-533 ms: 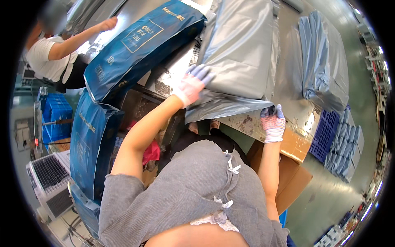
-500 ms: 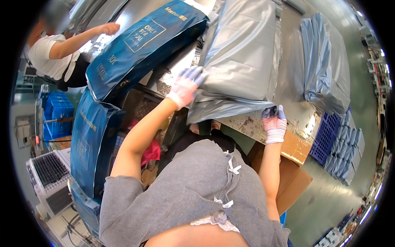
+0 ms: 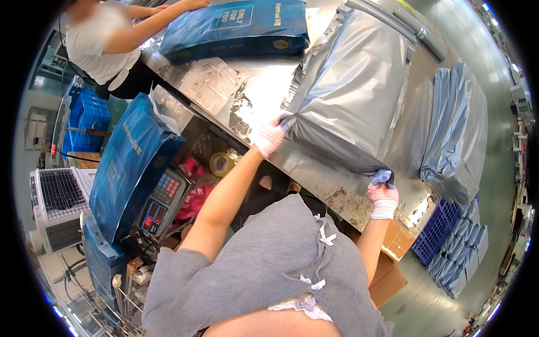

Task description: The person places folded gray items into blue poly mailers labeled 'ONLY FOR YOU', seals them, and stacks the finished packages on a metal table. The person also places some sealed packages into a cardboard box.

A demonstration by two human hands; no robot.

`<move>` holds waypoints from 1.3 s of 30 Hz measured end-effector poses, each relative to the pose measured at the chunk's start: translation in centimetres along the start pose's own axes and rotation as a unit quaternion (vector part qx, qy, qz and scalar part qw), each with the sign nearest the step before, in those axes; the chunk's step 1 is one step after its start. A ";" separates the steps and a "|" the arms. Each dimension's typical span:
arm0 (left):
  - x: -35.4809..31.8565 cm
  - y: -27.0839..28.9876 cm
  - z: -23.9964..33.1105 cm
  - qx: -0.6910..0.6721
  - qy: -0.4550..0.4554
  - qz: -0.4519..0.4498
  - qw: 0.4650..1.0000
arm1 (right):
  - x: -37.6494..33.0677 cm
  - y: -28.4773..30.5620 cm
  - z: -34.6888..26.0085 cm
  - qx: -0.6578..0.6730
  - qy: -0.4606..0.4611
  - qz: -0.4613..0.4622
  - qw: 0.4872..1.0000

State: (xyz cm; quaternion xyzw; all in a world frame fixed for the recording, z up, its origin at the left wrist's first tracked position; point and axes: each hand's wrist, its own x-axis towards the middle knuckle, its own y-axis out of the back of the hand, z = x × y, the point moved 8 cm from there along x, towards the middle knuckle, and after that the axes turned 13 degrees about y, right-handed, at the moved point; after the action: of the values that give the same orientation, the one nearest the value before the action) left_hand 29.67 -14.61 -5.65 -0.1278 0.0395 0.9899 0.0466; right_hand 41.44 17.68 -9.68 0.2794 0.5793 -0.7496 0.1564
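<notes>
On the metal table point(image 3: 314, 168) in front of me lies a large grey plastic bag point(image 3: 353, 84), bulky and flat-topped, with layered edges along its left side. My left hand point(image 3: 272, 136), in a striped glove with bluish fingertips, is closed on the bag's near left corner. The near right corner is pinched in my right hand point(image 3: 383, 192), gloved alike. Between the two hands the bag's near edge is drawn taut and hangs as a dark fold by the table's edge. What fills the bag is hidden.
A co-worker point(image 3: 106, 48) stands at far left, hands by a blue printed bag point(image 3: 236, 28). Another blue bag point(image 3: 135, 168) stands beside a scale point(image 3: 163, 202) and tape roll point(image 3: 222, 164). Right lies a folded grey bundle point(image 3: 457, 135); below are a purple crate point(image 3: 435, 230) and carton point(image 3: 387, 278).
My left hand has gone from spread fingers to a closed grip on the bag's corner. The bag's loose near flap is pulled straighter. The blue bag has shifted toward the far side.
</notes>
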 end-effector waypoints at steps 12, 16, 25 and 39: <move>3.8 -1.0 -6.0 0.029 0.135 0.088 0.987 | -0.2 -3.3 1.2 -0.676 0.334 -0.136 0.643; 4.4 -1.4 -6.8 0.058 0.217 0.062 0.972 | 0.1 -4.7 3.5 -0.844 0.333 -0.093 0.409; 5.1 0.7 -6.0 0.168 0.201 0.099 0.960 | 7.7 -7.2 -1.3 -0.903 0.162 -0.147 0.370; -1.8 -3.0 -5.8 -0.428 0.346 -0.107 0.828 | 11.8 -16.9 3.1 -0.713 0.111 -0.340 0.603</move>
State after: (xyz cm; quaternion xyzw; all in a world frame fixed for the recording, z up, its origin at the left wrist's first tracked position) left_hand 33.18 -12.29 -10.98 -0.4723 -0.3889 0.7874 0.0759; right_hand 21.84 20.57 -3.02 -0.0568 0.9962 -0.0609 -0.0252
